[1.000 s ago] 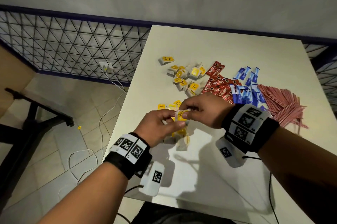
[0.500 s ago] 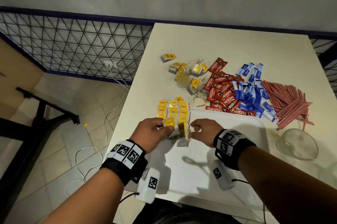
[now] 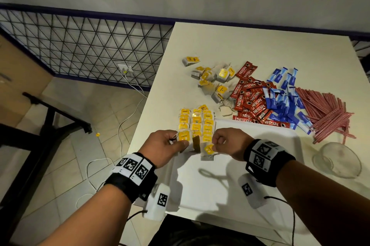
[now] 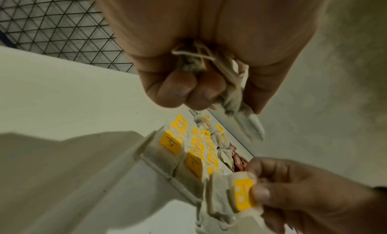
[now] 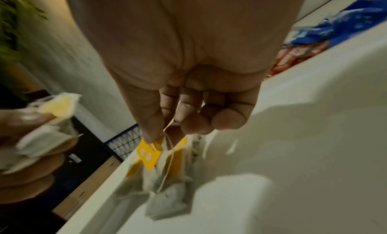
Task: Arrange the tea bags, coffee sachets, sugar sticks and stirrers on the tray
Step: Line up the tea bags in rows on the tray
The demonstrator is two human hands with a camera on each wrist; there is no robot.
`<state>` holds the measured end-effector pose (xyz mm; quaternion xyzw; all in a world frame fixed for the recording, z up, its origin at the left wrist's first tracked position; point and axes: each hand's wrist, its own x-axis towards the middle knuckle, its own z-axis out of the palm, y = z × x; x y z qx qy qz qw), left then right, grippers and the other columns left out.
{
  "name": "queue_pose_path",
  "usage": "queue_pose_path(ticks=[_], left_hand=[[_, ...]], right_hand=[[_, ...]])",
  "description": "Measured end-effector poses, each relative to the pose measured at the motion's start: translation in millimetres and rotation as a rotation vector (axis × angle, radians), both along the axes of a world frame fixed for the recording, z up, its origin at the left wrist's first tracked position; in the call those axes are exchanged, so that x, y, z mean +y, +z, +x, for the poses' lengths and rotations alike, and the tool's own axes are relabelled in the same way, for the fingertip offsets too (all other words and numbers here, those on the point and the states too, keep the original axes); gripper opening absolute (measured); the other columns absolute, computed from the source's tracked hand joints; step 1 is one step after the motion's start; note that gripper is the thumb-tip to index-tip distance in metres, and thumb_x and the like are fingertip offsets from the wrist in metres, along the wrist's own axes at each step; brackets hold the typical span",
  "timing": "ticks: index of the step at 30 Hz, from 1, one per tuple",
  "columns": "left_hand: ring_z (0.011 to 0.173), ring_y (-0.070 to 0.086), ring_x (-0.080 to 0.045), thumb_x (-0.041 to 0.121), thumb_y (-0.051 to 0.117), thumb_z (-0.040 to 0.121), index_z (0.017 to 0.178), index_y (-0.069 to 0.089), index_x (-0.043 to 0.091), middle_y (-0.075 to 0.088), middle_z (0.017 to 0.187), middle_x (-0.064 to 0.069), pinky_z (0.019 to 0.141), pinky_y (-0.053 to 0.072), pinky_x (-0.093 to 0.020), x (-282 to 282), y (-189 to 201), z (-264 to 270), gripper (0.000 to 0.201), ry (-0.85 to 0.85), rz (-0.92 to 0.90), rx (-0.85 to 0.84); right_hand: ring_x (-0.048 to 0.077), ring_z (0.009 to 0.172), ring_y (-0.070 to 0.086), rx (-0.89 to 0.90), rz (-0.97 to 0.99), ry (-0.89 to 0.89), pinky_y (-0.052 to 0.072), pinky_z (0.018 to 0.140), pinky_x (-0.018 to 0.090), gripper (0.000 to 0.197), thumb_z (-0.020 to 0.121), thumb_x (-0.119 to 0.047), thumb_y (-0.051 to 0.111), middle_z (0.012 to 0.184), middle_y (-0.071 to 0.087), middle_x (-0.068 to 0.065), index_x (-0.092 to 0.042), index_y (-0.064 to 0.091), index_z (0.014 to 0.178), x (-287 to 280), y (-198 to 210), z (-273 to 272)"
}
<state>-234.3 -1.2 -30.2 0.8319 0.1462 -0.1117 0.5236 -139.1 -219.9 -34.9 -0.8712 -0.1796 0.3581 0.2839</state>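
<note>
The left hand [image 3: 167, 145] clutches a small bunch of pale paper tea bags with yellow square tags [image 4: 236, 103], its grip curled tight round them at the near left corner of the flat white rectangular tray [image 3: 260, 157]. The right hand [image 3: 230, 142] pinches the yellow tag and string of one more tea bag [image 3: 208, 151], its thumb and forefinger pressed together on them, the bag touching the tray just below the laid-out bags. Three neat rows of yellow-tagged tea bags [image 3: 197, 123] lie along the tray's far left edge. Beyond, on the cream counter [image 3: 240, 45], sit a loose heap of tea bags [image 3: 212, 83], red coffee sachets [image 3: 252, 101], blue sugar sticks [image 3: 286, 97] and thin red stirrers [image 3: 328, 113]. A clear glass bowl [image 3: 338, 161] stands right of the tray
</note>
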Motion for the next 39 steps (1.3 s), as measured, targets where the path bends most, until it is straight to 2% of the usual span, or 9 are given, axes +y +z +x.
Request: queue_pose_path(ticks=[4, 7, 12, 15, 20, 25, 32, 36, 39], left_hand=[[0.045, 0.043, -0.003, 0.030, 0.072, 0.085, 0.058, 0.063, 0.025, 0.053, 0.048, 0.014, 0.051, 0.034, -0.014, 12, 1, -6, 0.029, -0.046, 0.127, 0.024], [0.049, 0.046, -0.009, 0.034, 0.072, 0.084, 0.059, 0.065, 0.024, 0.055, 0.052, 0.008, 0.054, 0.038, -0.024, 24, -2, -11, 0.028, 0.001, 0.137, 0.042], [0.048, 0.044, -0.011, 0.036, 0.072, 0.084, 0.065, 0.067, 0.025, 0.054, 0.054, 0.003, 0.054, 0.037, -0.026, 35, -6, -22, 0.022, 0.054, 0.158, 0.069], [0.046, 0.043, -0.010, 0.034, 0.072, 0.083, 0.060, 0.067, 0.027, 0.054, 0.054, 0.005, 0.053, 0.037, -0.025, 37, -8, -28, 0.026, 0.071, 0.151, 0.076], [0.045, 0.043, -0.009, 0.032, 0.072, 0.084, 0.058, 0.065, 0.026, 0.053, 0.051, 0.008, 0.051, 0.036, -0.022, 39, -9, -34, 0.027, 0.081, 0.138, 0.082], [0.047, 0.044, -0.010, 0.033, 0.072, 0.083, 0.056, 0.064, 0.030, 0.054, 0.052, 0.008, 0.053, 0.037, -0.024, 39, -11, -34, 0.028, 0.086, 0.121, 0.088], [0.052, 0.048, -0.011, 0.034, 0.072, 0.084, 0.062, 0.067, 0.024, 0.058, 0.056, 0.005, 0.056, 0.039, -0.024, 35, -10, -30, 0.025, 0.059, 0.120, 0.081], [0.051, 0.046, -0.013, 0.034, 0.072, 0.083, 0.061, 0.067, 0.024, 0.060, 0.060, -0.005, 0.053, 0.036, -0.024, 32, -11, -30, 0.025, 0.052, 0.116, 0.083], [0.052, 0.045, -0.014, 0.035, 0.072, 0.083, 0.060, 0.067, 0.026, 0.060, 0.060, -0.004, 0.053, 0.036, -0.024, 32, -13, -30, 0.025, 0.056, 0.105, 0.086]], right_hand=[[0.006, 0.081, 0.053, -0.066, 0.022, 0.197, 0.037, 0.064, 0.011, 0.006, 0.086, -0.024, 0.065, 0.084, 0.061, -0.011, -0.025, 0.066, 0.093, 17, 31, -5], [0.008, 0.085, 0.055, -0.095, -0.009, 0.299, 0.037, 0.065, 0.013, 0.011, 0.087, -0.025, 0.065, 0.093, 0.066, -0.006, -0.024, 0.068, 0.097, 33, 39, -7], [0.006, 0.082, 0.047, -0.084, -0.109, 0.419, 0.035, 0.063, 0.016, 0.016, 0.088, -0.022, 0.064, 0.073, 0.051, -0.019, -0.018, 0.069, 0.103, 55, 23, -12], [0.007, 0.087, 0.048, -0.106, -0.138, 0.385, 0.036, 0.073, 0.020, 0.015, 0.090, -0.021, 0.061, 0.090, 0.062, -0.008, -0.018, 0.068, 0.104, 61, 12, -9], [0.009, 0.086, 0.050, -0.146, -0.128, 0.366, 0.038, 0.075, 0.021, 0.013, 0.090, -0.022, 0.062, 0.079, 0.054, -0.014, -0.020, 0.068, 0.101, 66, 3, -3], [0.010, 0.088, 0.050, -0.153, -0.153, 0.373, 0.041, 0.078, 0.023, 0.013, 0.091, -0.022, 0.060, 0.087, 0.056, -0.010, -0.021, 0.067, 0.102, 66, 0, -2], [0.017, 0.099, 0.057, -0.194, -0.153, 0.372, 0.045, 0.081, 0.028, 0.014, 0.092, -0.021, 0.056, 0.104, 0.067, -0.002, -0.022, 0.067, 0.102, 65, -2, -1], [0.019, 0.099, 0.058, -0.234, -0.137, 0.384, 0.047, 0.082, 0.030, 0.018, 0.092, -0.017, 0.053, 0.106, 0.066, -0.001, -0.020, 0.068, 0.101, 66, -5, 0], [0.021, 0.100, 0.057, -0.240, -0.142, 0.396, 0.047, 0.084, 0.031, 0.020, 0.093, -0.015, 0.051, 0.108, 0.065, 0.000, -0.019, 0.068, 0.103, 66, -8, -1]])
